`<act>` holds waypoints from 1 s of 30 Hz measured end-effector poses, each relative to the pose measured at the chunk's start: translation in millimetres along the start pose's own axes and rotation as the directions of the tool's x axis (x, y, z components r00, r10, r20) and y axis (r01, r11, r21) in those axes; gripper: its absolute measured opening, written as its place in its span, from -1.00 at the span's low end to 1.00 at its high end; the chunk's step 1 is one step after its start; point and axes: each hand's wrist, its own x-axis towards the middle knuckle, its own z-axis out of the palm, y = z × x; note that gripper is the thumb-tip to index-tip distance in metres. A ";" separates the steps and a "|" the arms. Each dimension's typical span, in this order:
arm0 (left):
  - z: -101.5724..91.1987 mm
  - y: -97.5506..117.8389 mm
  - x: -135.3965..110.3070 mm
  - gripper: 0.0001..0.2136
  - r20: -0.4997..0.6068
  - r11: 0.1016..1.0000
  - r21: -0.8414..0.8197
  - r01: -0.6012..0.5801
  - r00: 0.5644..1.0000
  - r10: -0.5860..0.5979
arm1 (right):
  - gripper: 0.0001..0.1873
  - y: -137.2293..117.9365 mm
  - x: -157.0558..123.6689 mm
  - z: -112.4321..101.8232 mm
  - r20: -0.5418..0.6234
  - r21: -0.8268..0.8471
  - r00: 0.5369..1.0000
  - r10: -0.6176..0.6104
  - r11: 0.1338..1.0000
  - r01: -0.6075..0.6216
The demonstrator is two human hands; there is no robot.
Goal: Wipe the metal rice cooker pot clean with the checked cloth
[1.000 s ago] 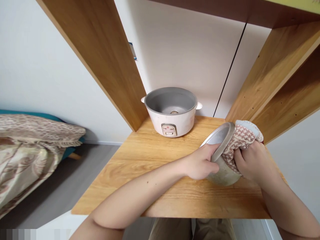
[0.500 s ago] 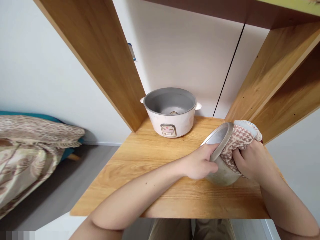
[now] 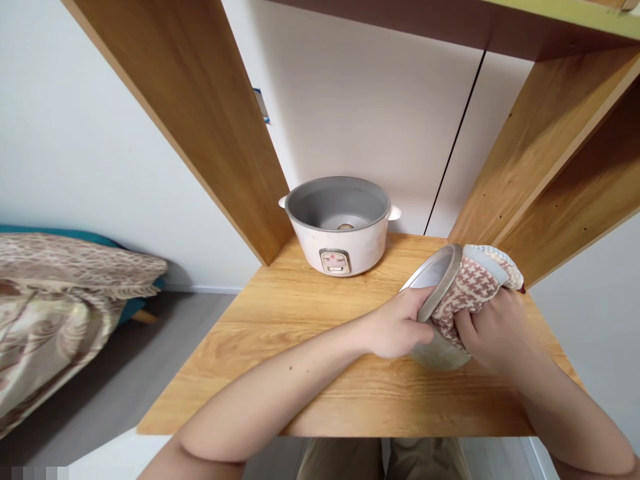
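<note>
My left hand (image 3: pixel 403 325) grips the near rim of a metal rice cooker inner pot (image 3: pixel 440 357), fingers inside and thumb outside. The pot is tilted on its side above the wooden table, its mouth facing left. My right hand (image 3: pixel 497 327) is closed on a brown-and-white patterned cloth (image 3: pixel 473 287) with a pale blue edge and presses it against the pot's outer wall. Behind and to the left stands the white rice cooker body (image 3: pixel 345 247), uncovered, its grey inside showing a small round piece at the bottom.
The cooker stands on a wooden tabletop (image 3: pixel 250 347), between a wooden upright (image 3: pixel 200 133) on the left and wooden shelf boards (image 3: pixel 530 147) on the right. An overhead shelf (image 3: pixel 425 23) crosses the top. A fabric-covered piece of furniture (image 3: pixel 65 300) is at far left.
My right hand and the cloth have slid slightly left and down along the pot's outer wall. The left hand keeps its hold on the rim; the view has shifted a little.
</note>
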 end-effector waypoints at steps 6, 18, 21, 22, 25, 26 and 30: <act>0.4 0.8 -0.2 -0.74 -0.003 1.000 -0.014 -0.010 1.000 0.010 | -0.63 3.8 3.6 -0.3 -0.017 0.064 1.000 0.022 0.998 -0.021; 0.7 1.2 -2.2 -0.74 -0.020 1.000 0.007 0.016 1.000 -0.016 | -0.67 16.2 8.7 5.1 0.008 0.245 0.984 0.177 0.954 -0.173; 1.2 2.3 -2.4 -0.74 -0.029 1.000 -0.012 0.023 0.999 -0.023 | -0.67 15.8 8.4 4.6 0.010 0.250 0.985 0.173 0.953 -0.170; 1.4 2.8 -2.5 -0.74 -0.029 0.999 -0.016 0.028 0.999 -0.028 | -0.67 15.8 8.3 4.3 0.007 0.250 0.985 0.174 0.953 -0.170; 1.4 4.0 -3.0 -0.76 -0.022 0.999 -0.015 0.042 0.999 -0.042 | -0.69 17.8 8.7 3.8 0.024 0.255 0.982 0.187 0.949 -0.187; 1.4 4.2 -3.2 -0.77 -0.023 0.999 -0.012 0.046 0.999 -0.046 | -0.70 18.9 9.1 3.7 0.036 0.260 0.981 0.192 0.946 -0.195; 1.2 2.9 -3.8 -0.79 -0.026 0.999 -0.010 0.047 0.999 -0.047 | -0.71 22.2 10.7 3.5 0.068 0.281 0.977 0.202 0.936 -0.213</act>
